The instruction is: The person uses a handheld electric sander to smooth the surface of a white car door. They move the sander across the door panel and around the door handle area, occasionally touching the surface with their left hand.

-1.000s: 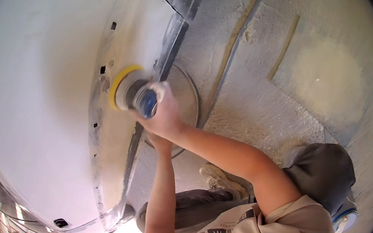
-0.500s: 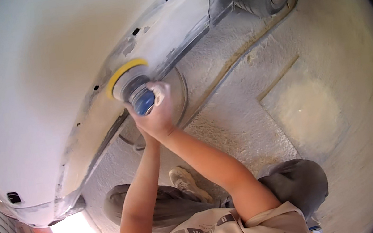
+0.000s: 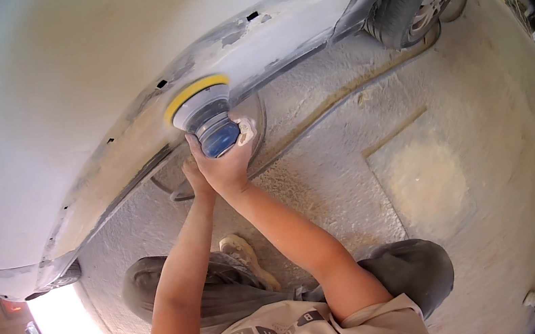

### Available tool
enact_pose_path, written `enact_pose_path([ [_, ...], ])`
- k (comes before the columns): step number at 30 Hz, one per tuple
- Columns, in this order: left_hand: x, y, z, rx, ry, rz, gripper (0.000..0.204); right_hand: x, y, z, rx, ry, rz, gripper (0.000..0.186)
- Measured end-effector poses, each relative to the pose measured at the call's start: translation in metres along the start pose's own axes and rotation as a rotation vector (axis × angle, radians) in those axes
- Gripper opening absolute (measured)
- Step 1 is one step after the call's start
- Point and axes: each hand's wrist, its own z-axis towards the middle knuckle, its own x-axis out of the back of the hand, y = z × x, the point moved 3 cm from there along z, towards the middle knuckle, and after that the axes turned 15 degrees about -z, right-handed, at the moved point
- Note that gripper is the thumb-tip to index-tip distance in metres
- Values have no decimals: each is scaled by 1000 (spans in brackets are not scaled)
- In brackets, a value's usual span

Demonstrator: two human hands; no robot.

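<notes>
A round orbital sander (image 3: 205,111) with a yellow-edged pad, grey body and blue top is tilted with its pad toward the lower part of a pale car panel (image 3: 95,61). My right hand (image 3: 230,169) wraps around the blue top, thumb on the left and fingers on the right. Below and left of it is my left hand (image 3: 195,175), close to the sander's underside; its fingers are hidden behind my right hand and wrist. Grey, worn patches and small black holes run along the panel around the pad.
A dusty hose (image 3: 333,99) crosses the floor and loops below the sander. A car wheel (image 3: 432,3) stands at the upper right. My bent knees and one shoe (image 3: 242,256) are beneath my arms. Pale dust (image 3: 426,179) coats the concrete floor on the right.
My view has turned, so the car's wheel and panel sit differently in it. The sander has moved slightly left and lower along the panel, with my right hand still around it.
</notes>
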Motion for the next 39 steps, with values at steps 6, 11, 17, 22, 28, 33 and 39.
enact_pose_path([
  [6, -51, 42, 11, -94, -267, 731, 34, 26, 17, 54, -321, 26, 251, 63],
  [11, -32, 8, 10, -168, -393, 730, 31, 15, 18, 39, -145, 105, 254, 64],
  [17, -11, -14, 9, 116, -126, -106, 31, -1, 9, 3, -16, 5, 5, 75],
  [22, -61, 31, 11, -150, -255, 687, 30, 31, 24, 66, -364, 60, 320, 74],
  [28, 8, -26, 6, 98, -99, 97, 26, -8, 21, -12, -163, -105, 124, 84],
  [33, -5, 0, 5, 72, -261, 206, 29, 5, 11, 8, 61, 36, -37, 72],
  [39, -41, 36, 5, -71, -283, 579, 22, 24, 4, 40, -401, -17, 380, 75],
])
